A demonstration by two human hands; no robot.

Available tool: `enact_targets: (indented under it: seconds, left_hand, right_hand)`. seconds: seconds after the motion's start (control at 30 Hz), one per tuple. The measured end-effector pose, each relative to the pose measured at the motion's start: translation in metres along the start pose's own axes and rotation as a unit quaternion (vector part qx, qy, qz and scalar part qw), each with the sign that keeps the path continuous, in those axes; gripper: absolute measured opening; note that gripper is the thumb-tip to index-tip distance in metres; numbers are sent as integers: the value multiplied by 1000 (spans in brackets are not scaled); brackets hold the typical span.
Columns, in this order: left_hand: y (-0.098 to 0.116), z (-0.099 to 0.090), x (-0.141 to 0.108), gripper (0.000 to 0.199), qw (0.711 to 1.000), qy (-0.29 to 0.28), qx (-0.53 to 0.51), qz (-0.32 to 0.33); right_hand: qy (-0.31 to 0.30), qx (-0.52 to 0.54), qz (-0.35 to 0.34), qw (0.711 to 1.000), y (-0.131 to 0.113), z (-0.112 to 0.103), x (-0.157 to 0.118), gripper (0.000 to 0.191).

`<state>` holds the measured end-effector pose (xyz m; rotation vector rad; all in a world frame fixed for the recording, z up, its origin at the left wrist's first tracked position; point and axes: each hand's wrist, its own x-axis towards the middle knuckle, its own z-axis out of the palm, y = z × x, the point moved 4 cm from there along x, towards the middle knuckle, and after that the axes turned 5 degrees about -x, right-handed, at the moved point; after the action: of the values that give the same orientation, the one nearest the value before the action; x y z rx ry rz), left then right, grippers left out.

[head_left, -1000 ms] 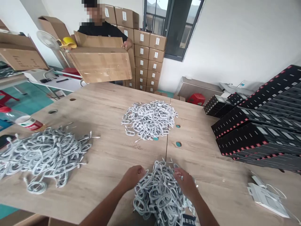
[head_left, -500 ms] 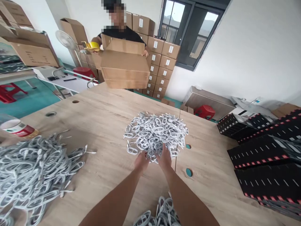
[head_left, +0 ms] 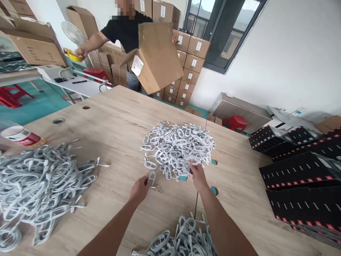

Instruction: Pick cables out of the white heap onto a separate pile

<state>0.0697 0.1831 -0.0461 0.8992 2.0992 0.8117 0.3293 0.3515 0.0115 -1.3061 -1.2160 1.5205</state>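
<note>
A heap of white coiled charging cables (head_left: 181,145) lies in the middle of the wooden table (head_left: 112,199). My left hand (head_left: 140,188) is closed on one coiled cable (head_left: 151,179), held just left of the heap's near edge. At the heap's lower right edge is my right hand (head_left: 198,175), its thumb and fingers pinched on another coiled cable (head_left: 193,161). A larger tangle of grey-white cables (head_left: 45,188) spreads over the table's left side. Another bunch of cables (head_left: 183,238) sits at the near edge, partly hidden by my right forearm.
Black slotted boxes (head_left: 298,170) line the right side. A plastic jar (head_left: 21,135) stands at left. Across the table a person (head_left: 126,33) holds a cardboard box (head_left: 160,58) and a yellow tape dispenser (head_left: 74,56). Stacked cartons (head_left: 195,62) stand behind.
My hands have moved apart from the heap's near edge, the left going left with a coiled cable, the right going right. The other person has tilted the box and swung the tape dispenser leftward.
</note>
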Motion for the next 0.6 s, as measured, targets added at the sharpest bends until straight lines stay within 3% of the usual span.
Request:
enact_targets:
  seconds: [0.13,0.2,0.3,0.4,0.5,0.6]
  left_hand:
    - [0,2,-7,31,998,22,-57,2]
    - [4,-1,-10,37,994,35,-101,4]
    - [19,-4,-18,51,983,38,-181,-9]
    - [45,12,-21,62,957,-43,-282,-54]
    - [77,42,-16,69,902,-163,-380,-124]
    - [103,69,0,55,852,-203,-452,-169]
  right_hand:
    - [-7,116,71,991,-20,-6,-12,49]
    - [-21,96,76,992,-28,-7,-17,46]
    - [-43,31,27,998,-37,-6,-25,32]
    - [-78,-5,-17,997,-41,4,-36,24]
    - [-125,-65,-51,989,-44,17,-52,19]
    - [-163,-135,-77,974,-46,27,-67,20]
